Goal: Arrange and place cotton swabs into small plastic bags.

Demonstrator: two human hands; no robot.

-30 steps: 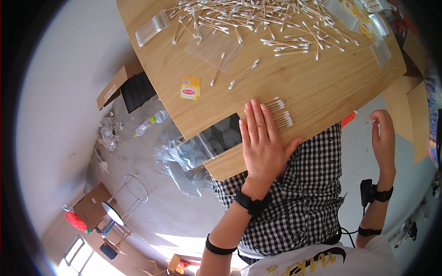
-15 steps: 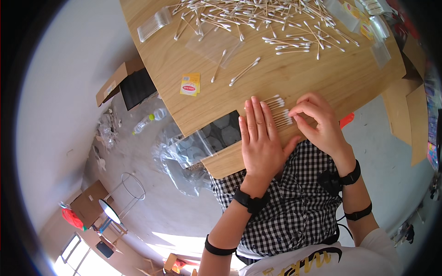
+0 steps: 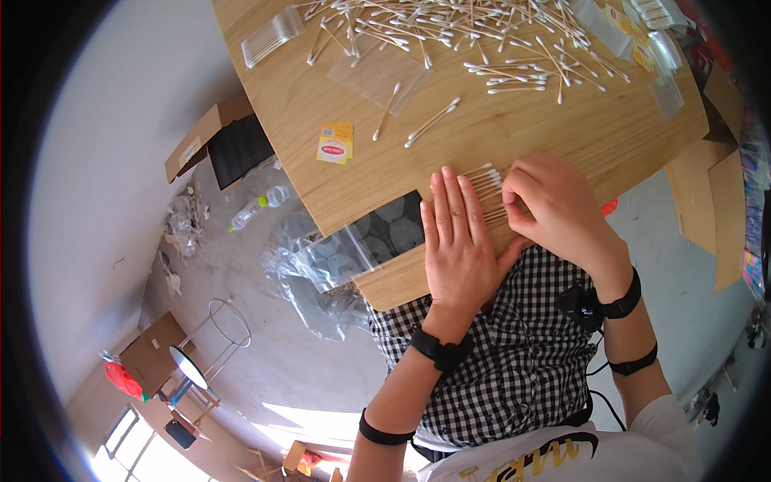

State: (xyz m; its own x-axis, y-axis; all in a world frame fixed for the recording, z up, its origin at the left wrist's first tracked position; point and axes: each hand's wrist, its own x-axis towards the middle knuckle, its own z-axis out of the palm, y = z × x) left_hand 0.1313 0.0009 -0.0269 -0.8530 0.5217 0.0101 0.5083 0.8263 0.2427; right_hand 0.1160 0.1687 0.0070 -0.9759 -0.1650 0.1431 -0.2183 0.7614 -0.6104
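Observation:
My left hand lies flat, fingers together, on the near edge of the wooden table, pressing down on a row of cotton swabs. My right hand is curled beside it, fingertips pinching the swabs at their right side. A clear plastic bag hangs over the table edge just left of my left hand. Many loose cotton swabs lie scattered at the far side, with a flat clear bag among them.
A small yellow and red label card lies on the table. Stacks of clear bags sit at the far left corner. On the floor are an open cardboard box, a plastic bottle and crumpled plastic.
My right hand came in from the far right, off the table, and now grips the swabs beside my left hand. The left hand has stayed flat in place.

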